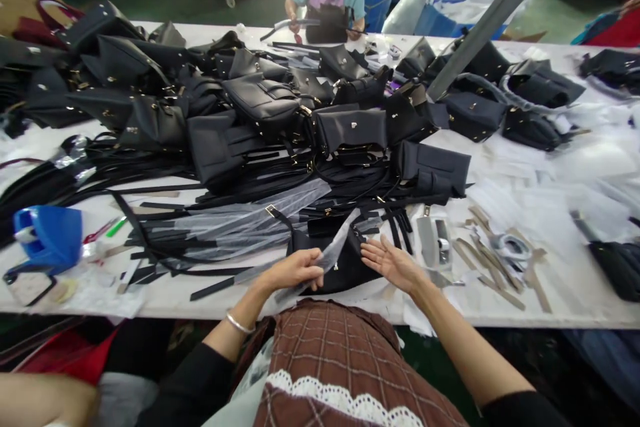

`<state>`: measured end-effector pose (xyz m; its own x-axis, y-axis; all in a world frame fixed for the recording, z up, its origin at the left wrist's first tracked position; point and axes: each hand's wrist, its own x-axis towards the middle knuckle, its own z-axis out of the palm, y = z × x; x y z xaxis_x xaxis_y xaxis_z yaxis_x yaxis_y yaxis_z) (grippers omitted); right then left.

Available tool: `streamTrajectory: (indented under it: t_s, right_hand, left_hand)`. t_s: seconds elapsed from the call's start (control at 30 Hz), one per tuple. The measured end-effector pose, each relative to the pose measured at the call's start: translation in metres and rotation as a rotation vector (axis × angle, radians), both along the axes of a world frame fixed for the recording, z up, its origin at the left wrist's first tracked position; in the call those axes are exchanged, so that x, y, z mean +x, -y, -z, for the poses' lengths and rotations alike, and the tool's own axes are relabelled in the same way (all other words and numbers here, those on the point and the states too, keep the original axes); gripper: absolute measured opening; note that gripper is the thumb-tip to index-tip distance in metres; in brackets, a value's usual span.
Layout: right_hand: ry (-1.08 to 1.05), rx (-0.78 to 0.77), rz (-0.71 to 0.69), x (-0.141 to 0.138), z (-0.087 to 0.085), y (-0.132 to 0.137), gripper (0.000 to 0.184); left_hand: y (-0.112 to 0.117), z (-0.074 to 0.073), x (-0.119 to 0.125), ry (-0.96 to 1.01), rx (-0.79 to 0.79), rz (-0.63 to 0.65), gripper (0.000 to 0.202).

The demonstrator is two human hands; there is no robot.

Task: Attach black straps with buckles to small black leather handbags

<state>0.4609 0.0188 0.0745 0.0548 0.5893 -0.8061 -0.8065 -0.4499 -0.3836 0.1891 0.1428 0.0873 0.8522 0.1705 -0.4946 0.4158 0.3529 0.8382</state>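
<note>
- Our left hand [299,269] curls its fingers around a plastic-sleeved strap [337,247].
- Our right hand [393,265] is spread wide — fingers extended — at the right side of the black handbag [356,273].
- That handbag lies near the white table's [210,305] front edge, other handbags [265,105] heaped beyond.

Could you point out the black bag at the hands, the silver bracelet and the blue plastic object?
Black bag [353,272]: head view, front panel.
Silver bracelet [241,325]: head view, middle of its band.
Blue plastic object [59,238]: head view, its side.
</note>
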Motion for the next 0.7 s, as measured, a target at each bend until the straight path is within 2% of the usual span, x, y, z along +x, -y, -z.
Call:
streamTrajectory:
  t_s: [0.1,0.2,0.3,0.37,0.47,0.53,0.57,0.63,0.7]
  right_hand:
    - [-0.043,0.042,0.147,-0.008,-0.005,-0.019,0.035]
    - [-0.035,0.040,0.233,0.015,-0.025,-0.035,0.034]
    - [0.034,0.099,0.308,0.045,-0.048,-0.046,0.041]
    - [0.088,0.205,0.393,0.062,-0.064,-0.056,0.053]
    - [0.181,0.391,0.434,0.077,-0.092,-0.082,0.066]
    - [0.334,0.458,0.374,0.073,-0.112,-0.106,0.064]
    - [0.448,0.477,0.329,0.067,-0.121,-0.118,0.062]
    - [0.767,0.504,0.160,0.049,-0.135,-0.140,0.057]
    - [1.160,0.500,-0.149,0.026,-0.142,-0.153,0.052]
  left_hand:
    - [0.024,-0.014,0.034,0.097,0.150,0.170,0.013]
    - [0.044,-0.023,0.058,0.198,0.347,0.309,0.007]
    - [0.056,-0.024,0.072,0.237,0.438,0.315,0.007]
    - [0.062,-0.022,0.078,0.236,0.288,0.283,0.006]
    - [0.070,-0.021,0.095,0.282,-0.107,0.206,0.014]
    - [0.075,-0.021,0.112,0.323,-0.255,0.136,0.023]
    - [0.078,-0.022,0.121,0.349,-0.274,0.113,0.024]
    - [0.081,-0.023,0.137,0.391,-0.201,0.123,0.022]
    - [0.079,-0.023,0.145,0.392,-0.034,0.167,0.018]
